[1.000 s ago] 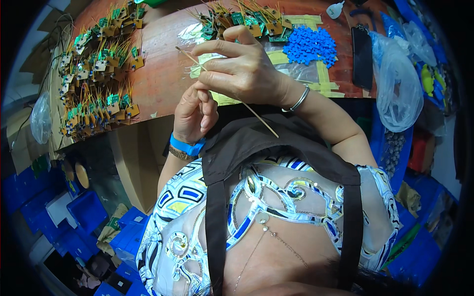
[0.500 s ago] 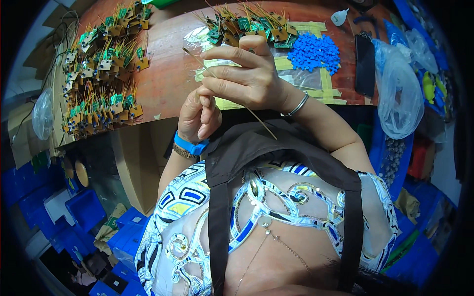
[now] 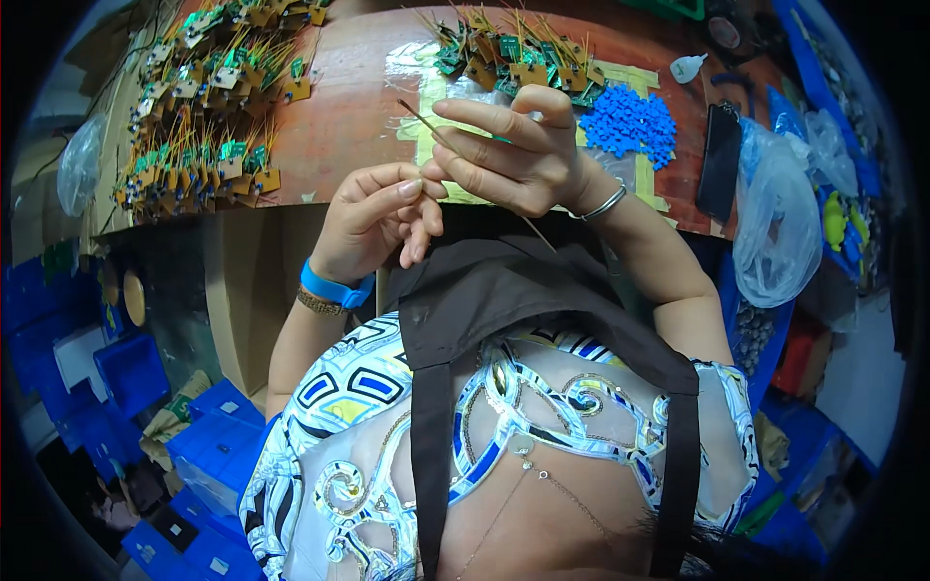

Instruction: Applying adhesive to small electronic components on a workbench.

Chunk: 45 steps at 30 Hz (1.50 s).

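My right hand [image 3: 528, 150] is closed around a thin brown stick [image 3: 418, 116]. It slants from a dark tip at the upper left, under the fingers, down to a thin end over the dark apron. My left hand [image 3: 383, 208], with a blue band at its wrist, is closed beside it, thumb pressed to the index finger. Its fingertips meet or almost meet the right hand's fingers, and what they hold is too small to make out. Just beyond the right hand lie a pile of small blue plastic parts [image 3: 628, 124] and a heap of green-and-brown circuit boards with wires [image 3: 513, 48].
Rows of similar wired boards [image 3: 194, 169] cover the table's left side. On the right are a black phone-like slab [image 3: 718, 160], a small white bottle [image 3: 688, 68] and a clear plastic bag [image 3: 775, 232]. Blue bins [image 3: 218, 436] stand at the lower left.
My left hand has shifted left and turned, its fingers now less tucked under the right hand. The right hand, with the stick, has moved slightly right and down. The whole view has shifted a little.
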Each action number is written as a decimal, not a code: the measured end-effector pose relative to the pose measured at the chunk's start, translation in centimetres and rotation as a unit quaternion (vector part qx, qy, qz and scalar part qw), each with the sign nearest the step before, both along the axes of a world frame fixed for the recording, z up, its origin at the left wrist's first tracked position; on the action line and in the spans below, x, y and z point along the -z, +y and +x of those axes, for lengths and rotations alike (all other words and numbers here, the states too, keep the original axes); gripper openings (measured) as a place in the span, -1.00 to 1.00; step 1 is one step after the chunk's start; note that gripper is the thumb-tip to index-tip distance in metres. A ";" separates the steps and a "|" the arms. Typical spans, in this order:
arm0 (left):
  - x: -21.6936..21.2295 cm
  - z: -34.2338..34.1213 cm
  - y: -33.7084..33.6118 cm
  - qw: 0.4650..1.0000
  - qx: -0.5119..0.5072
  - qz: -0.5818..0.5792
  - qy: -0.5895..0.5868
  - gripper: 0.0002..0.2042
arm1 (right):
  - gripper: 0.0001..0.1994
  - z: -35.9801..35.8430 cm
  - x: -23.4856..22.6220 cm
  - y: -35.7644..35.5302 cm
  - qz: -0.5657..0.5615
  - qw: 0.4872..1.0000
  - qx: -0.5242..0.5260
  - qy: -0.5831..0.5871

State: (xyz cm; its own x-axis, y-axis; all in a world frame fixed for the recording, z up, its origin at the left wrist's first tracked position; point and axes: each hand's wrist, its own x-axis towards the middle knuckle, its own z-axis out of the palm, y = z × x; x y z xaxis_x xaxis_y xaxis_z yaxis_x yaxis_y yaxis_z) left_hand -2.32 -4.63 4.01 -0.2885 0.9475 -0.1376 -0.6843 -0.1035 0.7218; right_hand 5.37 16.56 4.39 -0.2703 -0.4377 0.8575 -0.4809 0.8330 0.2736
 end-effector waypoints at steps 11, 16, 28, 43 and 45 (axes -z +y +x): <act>-1.7 3.6 -1.9 0.979 -0.065 -0.181 0.068 -0.76 | -0.94 1.7 -1.5 -1.4 0.160 0.985 -0.062 -0.016; 0.3 3.8 -2.4 0.990 -0.060 -0.118 0.046 -0.76 | -0.88 2.3 -0.3 -1.8 0.118 0.991 -0.051 -0.038; 6.3 0.4 -2.4 0.730 -0.258 -0.174 0.609 -0.88 | -0.83 4.4 4.2 0.5 -0.445 0.865 -0.007 -0.233; 7.0 -11.3 12.8 0.579 -0.169 -0.201 0.772 -0.72 | -0.84 6.9 4.3 3.9 -0.594 0.746 0.010 -0.301; 7.0 -11.1 11.6 0.573 -0.176 -0.167 0.783 -0.74 | -0.84 6.9 4.5 4.3 -0.572 0.767 0.011 -0.290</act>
